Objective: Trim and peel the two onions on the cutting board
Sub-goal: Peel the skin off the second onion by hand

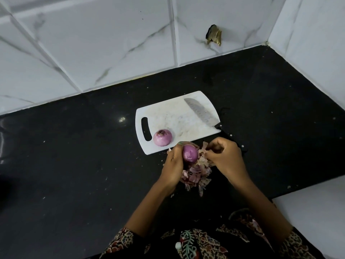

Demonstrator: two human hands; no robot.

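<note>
Over a black tabletop (pixel 74 165), the left hand (pixel 172 165) grips one onion (pixel 190 153) while the right hand (pixel 224 156) pinches loose skin (pixel 202 148); a second onion (pixel 162 137) rests on the cutting board (pixel 177 116); peeling in whole strips, turning the onion, should work best.

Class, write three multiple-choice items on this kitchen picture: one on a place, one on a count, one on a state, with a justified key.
1. Where does the steel knife blade lie?
A. on the white plastic cutting board
B. in a sink
C. in a hand

2. How many purple onions show?
A. one
B. two
C. four

3. The onion on the board is:
A. sliced
B. whole
C. grated

Key: 1 A, blade rests on the board's far right. 2 B, one on the board, one, the held onion, in the left hand. 3 B, it sits round and uncut.
</note>
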